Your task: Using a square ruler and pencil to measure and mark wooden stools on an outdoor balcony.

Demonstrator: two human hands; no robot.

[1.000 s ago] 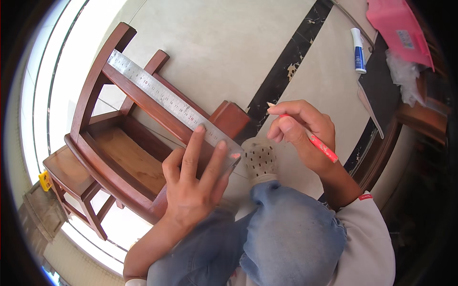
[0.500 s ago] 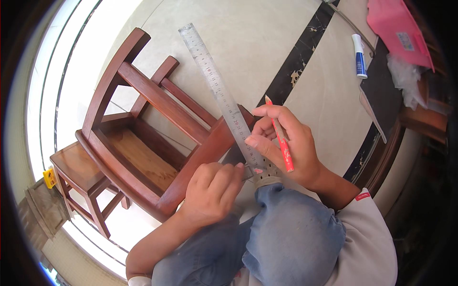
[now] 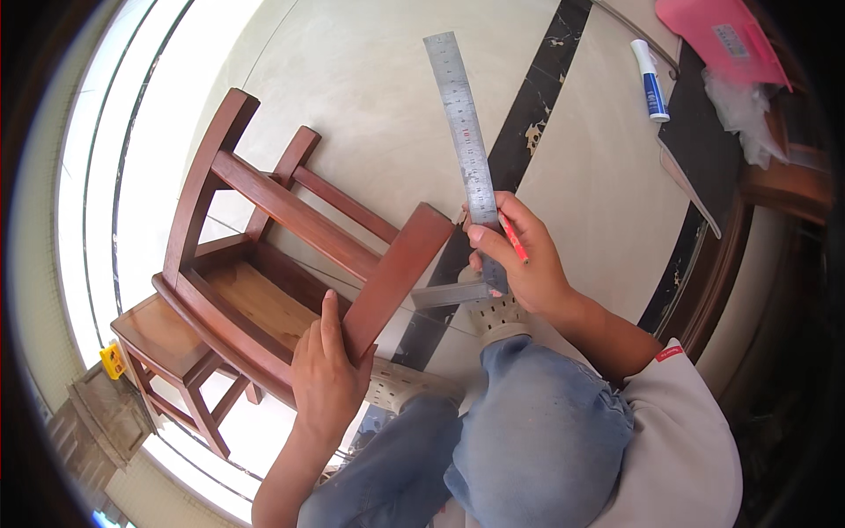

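Observation:
A reddish-brown wooden stool [image 3: 295,218] lies tipped on its side, its pale inner underside showing. My left hand [image 3: 324,383] is closed around the lower end of its nearest leg [image 3: 396,277], index finger stretched along the wood. In my right hand [image 3: 532,268] are a steel try square [image 3: 461,110] and a red pencil [image 3: 513,238]. The square's long marked blade points up and away. Its thick stock [image 3: 444,295] juts left above my shoe, apart from the leg. Fingers hide part of the blade and the pencil's middle.
A smaller wooden stool [image 3: 163,326] stands beneath the tipped one at left, with a yellow tape measure [image 3: 112,361] beside it. Farther right are a white-and-blue marker [image 3: 651,84], a black board [image 3: 691,110], a pink container [image 3: 726,40] and clear plastic [image 3: 739,110].
My right hand has taken the try square and lifted it off the leg, to the right, keeping the pencil. My left hand has moved down and left onto the leg.

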